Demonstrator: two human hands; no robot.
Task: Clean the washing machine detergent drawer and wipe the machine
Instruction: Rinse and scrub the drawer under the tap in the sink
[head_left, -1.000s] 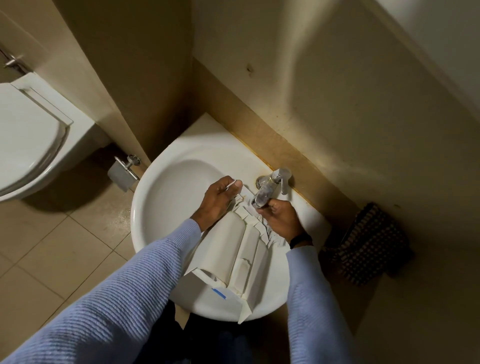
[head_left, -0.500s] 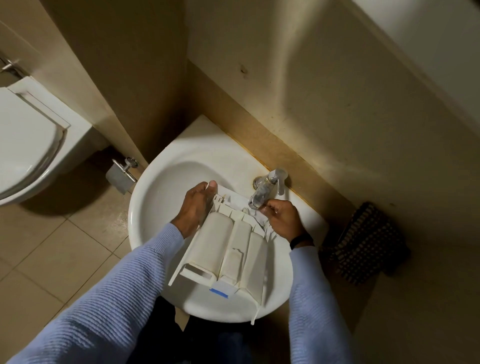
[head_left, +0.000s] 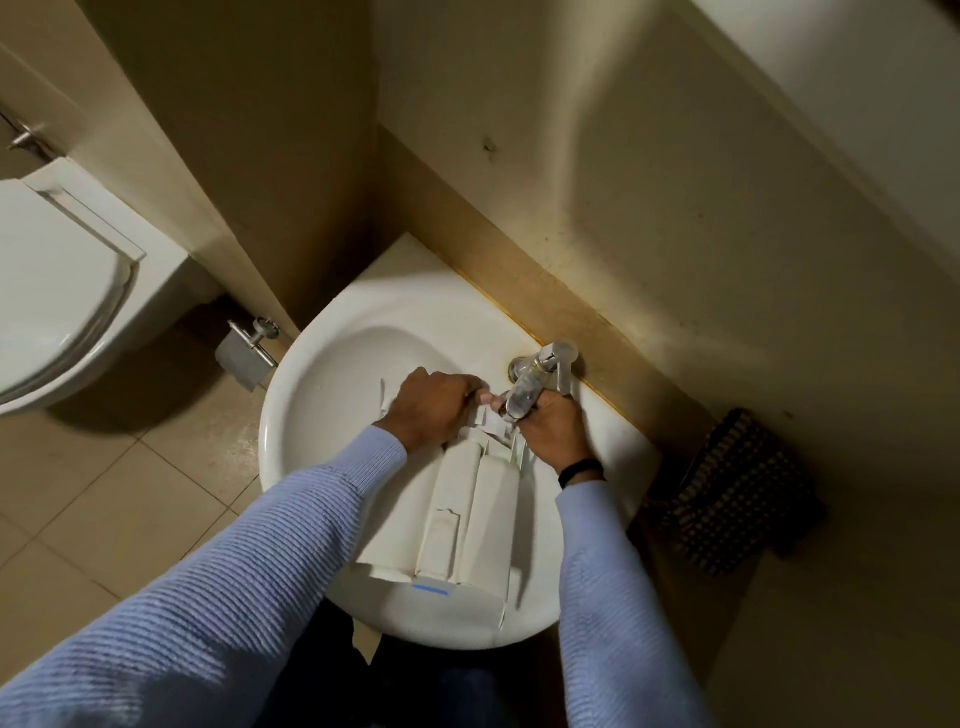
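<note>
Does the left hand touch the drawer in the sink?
Touching. The head view shows the left hand with its fingers curled over the far end of the drawer, with no gap between them.

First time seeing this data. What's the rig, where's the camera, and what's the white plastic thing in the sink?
There is no robot here. A person wears one wide-angle camera on the head, so the single view looks down along their own arms in pale blue sleeves. The white plastic part is a washing machine detergent drawer. It rests in a white sink with its far end under the tap. The left hand grips that far end with curled fingers. The right hand, just below the tap, grips it too. Whether water is running cannot be told. Around the sink are a toilet at left, a metal paper holder and a dark checked cloth at right.
</note>
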